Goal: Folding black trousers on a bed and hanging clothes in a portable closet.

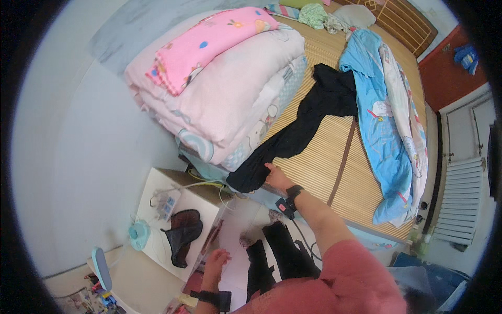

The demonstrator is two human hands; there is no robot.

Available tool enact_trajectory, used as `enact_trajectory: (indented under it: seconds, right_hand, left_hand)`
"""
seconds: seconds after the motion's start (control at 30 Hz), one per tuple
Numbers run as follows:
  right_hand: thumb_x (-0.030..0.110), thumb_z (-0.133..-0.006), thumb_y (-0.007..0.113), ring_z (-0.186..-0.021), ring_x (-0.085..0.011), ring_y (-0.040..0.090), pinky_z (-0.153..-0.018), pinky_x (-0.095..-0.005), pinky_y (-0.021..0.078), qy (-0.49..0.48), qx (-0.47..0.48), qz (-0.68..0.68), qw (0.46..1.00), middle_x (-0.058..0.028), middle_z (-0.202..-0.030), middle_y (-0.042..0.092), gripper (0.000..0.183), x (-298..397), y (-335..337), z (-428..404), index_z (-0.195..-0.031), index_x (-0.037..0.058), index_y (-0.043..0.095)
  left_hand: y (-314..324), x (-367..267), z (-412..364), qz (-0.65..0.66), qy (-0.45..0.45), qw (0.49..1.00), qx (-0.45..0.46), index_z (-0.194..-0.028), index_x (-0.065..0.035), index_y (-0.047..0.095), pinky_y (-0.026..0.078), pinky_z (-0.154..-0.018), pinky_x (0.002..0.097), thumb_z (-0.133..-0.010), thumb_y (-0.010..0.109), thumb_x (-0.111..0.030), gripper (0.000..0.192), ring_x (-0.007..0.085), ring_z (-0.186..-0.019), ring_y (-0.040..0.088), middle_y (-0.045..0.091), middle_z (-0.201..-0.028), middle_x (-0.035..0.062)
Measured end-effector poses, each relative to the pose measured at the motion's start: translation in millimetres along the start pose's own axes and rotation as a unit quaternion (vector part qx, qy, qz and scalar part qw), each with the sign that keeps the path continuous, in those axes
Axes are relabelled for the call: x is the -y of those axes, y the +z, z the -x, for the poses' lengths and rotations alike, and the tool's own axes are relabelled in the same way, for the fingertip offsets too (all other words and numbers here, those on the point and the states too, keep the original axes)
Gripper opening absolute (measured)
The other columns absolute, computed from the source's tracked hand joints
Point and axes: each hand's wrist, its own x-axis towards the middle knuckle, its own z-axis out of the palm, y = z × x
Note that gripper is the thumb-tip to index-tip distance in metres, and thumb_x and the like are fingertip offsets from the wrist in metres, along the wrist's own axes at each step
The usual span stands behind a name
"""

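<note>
A black garment (290, 137), like a pair of trousers, stretches over the bamboo mat (333, 157) on the bed, its near end by the bed's edge. My right hand (277, 177) is at that near end, the index finger pointing onto the cloth; whether it grips any is hard to tell. Low over the floor, beside a white cabinet (157, 219), my left hand (217, 261) hangs with its fingers loosely curled and nothing visible in it. Left of the garment lie folded pale pink quilts (231, 86) topped by a bright pink blanket (219, 43). Blue printed bedding (384, 125) touches its far end.
On the cabinet are a dark mesh cloth item (182, 235) and a power strip (168, 206) with cables; a teal desk lamp (139, 234) stands at its edge. A white radiator (457, 204) is at the right. Pillows (355, 16) lie at the bed's head.
</note>
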Motion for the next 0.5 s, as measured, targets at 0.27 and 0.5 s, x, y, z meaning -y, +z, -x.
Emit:
enact_trajectory:
  seconds: [0.27, 0.5]
  right_hand:
    - [0.011, -0.066, 0.052, -0.082, -0.041, 0.055, -0.075, -0.0433, 0.0443, -0.059, -0.039, -0.029, 0.997, -0.0286, -0.092, 0.056, 0.039, -23.0, -68.4, -28.6, -0.1, -0.0088, 0.052]
    - [0.021, -0.072, 0.052, -0.068, -0.0327, 0.058, -0.062, -0.0399, 0.0453, -0.064, 0.038, -0.099, 0.992, -0.0201, -0.073, 0.059, 0.023, -34.6, -119.2, 24.8, -0.077, 0.0012, 0.06]
  left_hand:
    - [81.5, -46.0, -12.9, -0.043, -0.013, 0.999, 0.008, -0.097, -0.0012, 0.053, 0.041, -0.066, 0.0243, -0.079, 0.053, -0.013, 0.022, 0.0157, -0.077, 0.058, 0.059, -0.089, 0.0071]
    - [119.4, -85.0, 9.5, -0.03, 0.015, 0.998, 0.051, -0.095, -0.003, 0.054, 0.042, -0.067, 0.0243, -0.078, 0.057, -0.015, 0.021, 0.0148, -0.077, 0.058, 0.06, -0.084, 0.0055]
